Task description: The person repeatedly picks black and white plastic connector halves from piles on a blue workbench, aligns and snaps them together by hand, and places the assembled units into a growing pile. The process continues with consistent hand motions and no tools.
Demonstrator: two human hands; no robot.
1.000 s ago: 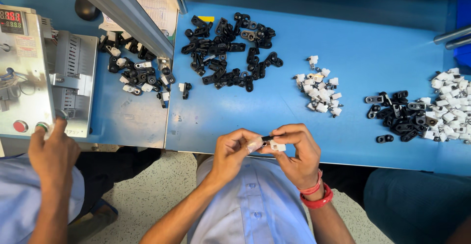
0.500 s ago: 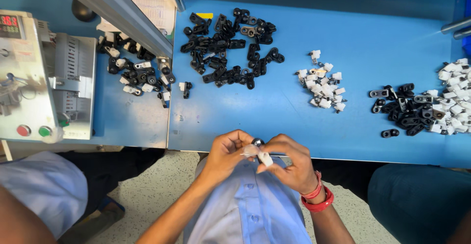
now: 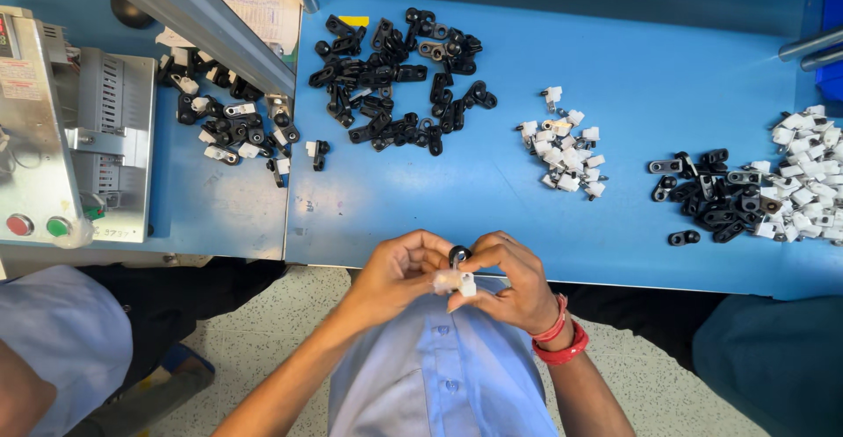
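Note:
My left hand [image 3: 397, 272] and my right hand [image 3: 507, 281] meet just below the near edge of the blue table [image 3: 492, 209], over my light blue shirt. Between their fingertips they pinch a small white plastic piece [image 3: 455, 281] joined to a small black looped clip [image 3: 459, 253]. Both hands touch the pair; the fingers hide most of it. Red bangles circle my right wrist. Farther up the table lie a heap of black clips [image 3: 397, 77] and a small heap of white pieces [image 3: 565, 149].
A mixed heap of black and white parts [image 3: 760, 193] lies at the right edge. A grey machine [image 3: 61, 151] with red and green buttons stands at left, beside assembled parts [image 3: 224, 116]. Another person's pale sleeve [image 3: 53, 340] shows at bottom left.
The other person's hand at the machine's buttons has pulled back out of view. My hands have stayed together, turning the white and black pieces between the fingers.

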